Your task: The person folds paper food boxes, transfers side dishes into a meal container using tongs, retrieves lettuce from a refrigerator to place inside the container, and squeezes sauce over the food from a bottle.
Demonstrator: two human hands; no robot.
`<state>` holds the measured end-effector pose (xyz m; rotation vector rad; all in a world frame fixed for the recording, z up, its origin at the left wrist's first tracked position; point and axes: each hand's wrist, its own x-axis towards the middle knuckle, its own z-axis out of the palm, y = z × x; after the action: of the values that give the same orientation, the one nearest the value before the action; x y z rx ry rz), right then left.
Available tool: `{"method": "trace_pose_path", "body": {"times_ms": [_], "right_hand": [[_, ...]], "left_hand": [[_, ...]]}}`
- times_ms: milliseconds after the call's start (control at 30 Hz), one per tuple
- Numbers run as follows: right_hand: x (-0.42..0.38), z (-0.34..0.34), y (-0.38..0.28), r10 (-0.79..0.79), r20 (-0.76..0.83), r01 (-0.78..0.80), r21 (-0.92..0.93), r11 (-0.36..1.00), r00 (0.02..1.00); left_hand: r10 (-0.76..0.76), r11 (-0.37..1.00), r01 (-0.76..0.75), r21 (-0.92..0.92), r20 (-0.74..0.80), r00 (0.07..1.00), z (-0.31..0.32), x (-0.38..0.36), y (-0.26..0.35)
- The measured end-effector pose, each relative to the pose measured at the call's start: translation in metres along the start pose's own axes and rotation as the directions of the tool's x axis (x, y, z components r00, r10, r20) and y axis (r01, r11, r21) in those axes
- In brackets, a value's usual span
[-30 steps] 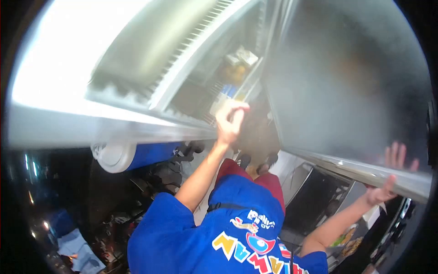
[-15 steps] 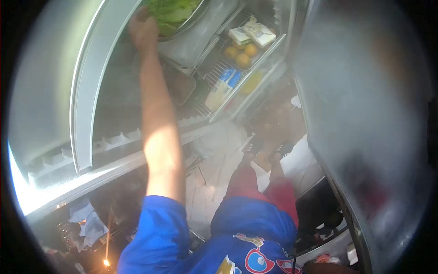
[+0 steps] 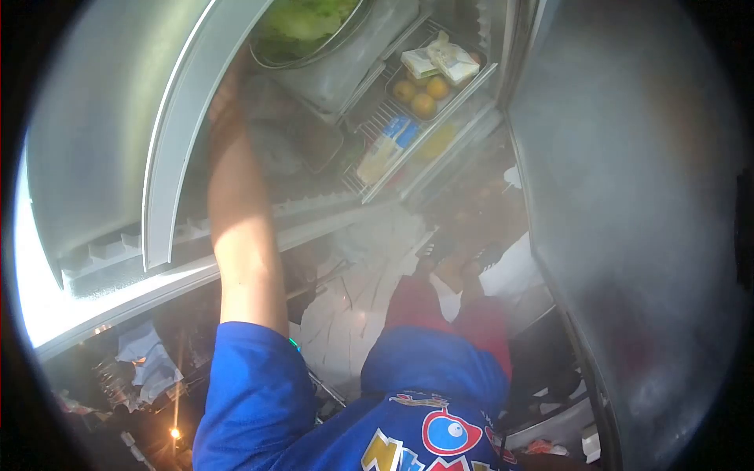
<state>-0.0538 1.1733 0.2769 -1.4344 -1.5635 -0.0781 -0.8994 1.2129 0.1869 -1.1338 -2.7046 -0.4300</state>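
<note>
My left hand [image 3: 226, 93] reaches deep inside an open fridge, just below and left of a metal bowl [image 3: 310, 56]. Leafy green lettuce [image 3: 302, 23] fills the bowl. Haze and shade blur the fingers, so whether they are closed on anything is not clear. Right of my forearm, a dim clear container [image 3: 314, 145] sits in the fridge. My right hand is out of view.
Inside the fridge, a wire shelf carries round orange fruit [image 3: 424, 105], white packets [image 3: 440, 59] and a blue-and-white package [image 3: 389, 149]. A curved pale shelf edge [image 3: 184, 118] stands left of my arm. The open door [image 3: 620, 196] borders the right.
My left hand has moved off the bowl's rim, down and to the left. My forearm has shifted left, and the view has tilted slightly.
</note>
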Motion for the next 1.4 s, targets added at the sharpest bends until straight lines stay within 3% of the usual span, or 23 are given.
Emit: {"method": "trace_pose_path", "body": {"times_ms": [233, 367, 400, 467, 533, 633, 733, 900, 1033, 1133, 1233, 1400], "right_hand": [[-0.004, -0.006, 0.001, -0.006, 0.000, 0.006, -0.020, 1.000, 1.000], [-0.002, -0.008, 0.003, -0.004, 0.014, 0.004, -0.028, 1.000, 1.000], [-0.002, -0.008, 0.002, -0.004, 0.014, 0.004, -0.030, 1.000, 1.000], [-0.003, -0.010, 0.003, -0.003, 0.013, 0.003, -0.033, 0.999, 1.000], [-0.005, -0.011, 0.003, -0.004, 0.011, 0.004, -0.034, 0.999, 1.000], [-0.005, -0.014, 0.003, -0.016, 0.014, 0.016, -0.040, 0.999, 1.000], [-0.004, -0.016, 0.003, -0.021, 0.022, 0.022, -0.047, 0.999, 1.000], [-0.003, -0.020, 0.005, -0.017, 0.027, 0.019, -0.060, 0.998, 0.999], [-0.001, -0.023, 0.004, -0.020, 0.030, 0.022, -0.067, 0.998, 0.999], [-0.001, -0.026, 0.004, -0.025, 0.033, 0.027, -0.071, 0.997, 0.999], [-0.001, -0.028, 0.003, -0.023, 0.033, 0.025, -0.076, 0.997, 0.999], [0.000, -0.035, 0.005, -0.035, 0.035, 0.038, -0.084, 0.996, 0.999]], "left_hand": [[0.048, 0.971, -0.012, -0.238, 0.144, 0.988, 0.011, 0.026, -0.004], [0.129, 0.898, -0.059, -0.435, 0.134, 0.983, 0.014, 0.017, -0.011], [0.118, 0.911, -0.064, -0.408, 0.109, 0.987, 0.012, 0.006, -0.008], [-0.017, 0.994, 0.017, -0.108, -0.004, 1.000, 0.022, -0.010, 0.020], [-0.063, 0.942, 0.142, -0.305, 0.253, 0.965, 0.003, -0.049, 0.080], [0.013, 0.990, 0.009, -0.138, 0.159, 0.987, 0.052, -0.036, 0.074], [-0.033, 0.991, 0.033, -0.129, 0.001, 0.999, 0.034, -0.042, 0.085], [-0.081, 0.967, 0.061, -0.247, -0.070, 0.994, 0.016, -0.031, 0.056], [-0.095, 0.900, 0.104, -0.424, 0.042, 0.995, 0.013, -0.039, 0.057], [-0.182, 0.942, 0.204, -0.265, 0.106, 0.978, 0.013, -0.044, 0.068], [-0.230, 0.942, 0.247, -0.228, 0.101, 0.968, 0.039, -0.032, 0.061], [-0.192, 0.973, 0.194, -0.126, 0.033, 0.981, 0.029, -0.036, 0.077]]}}
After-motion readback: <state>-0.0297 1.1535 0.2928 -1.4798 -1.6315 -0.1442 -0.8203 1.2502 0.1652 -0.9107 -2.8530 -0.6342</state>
